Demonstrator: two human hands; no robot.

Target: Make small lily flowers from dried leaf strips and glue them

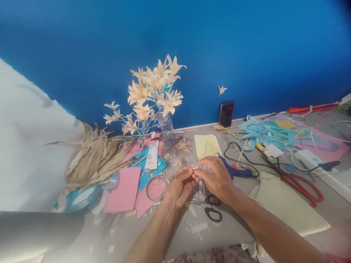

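A deep blue wall (pixel 82 54) fills the upper part of your view, and a cluttered grey table (pixel 229 230) spreads below it. At the left lies a heap of dry tan husks (pixel 94 157). Just right of it, cream flowers (pixel 153 86) on pale blue stems rise in front of the wall, some of them in a clear vase (pixel 166 129). Toward the far right is a tangle of light blue strips (pixel 260 131), and nearer you, a folded cream cloth (pixel 290 204).

Your two bare hands meet near the middle. Your left hand (pixel 179 184) is turned partly palm up, its thumb and fingers pinching a tiny pale piece (pixel 195 169). Your right hand (pixel 219 179) comes in from the other side, its fingertips closed on the same piece. It is too small to make out in detail.

Red-handled scissors (pixel 304 186) lie beside the cloth, and a blue glue gun (pixel 237 171) is just beyond your right hand. A pink card (pixel 123 190) lies to the left, with a tape ring (pixel 147 188) between it and your left wrist. A phone (pixel 226 114) leans upright against the wall. Black-handled scissors (pixel 213 214) lie just below your hands, among pale scraps (pixel 199 228).
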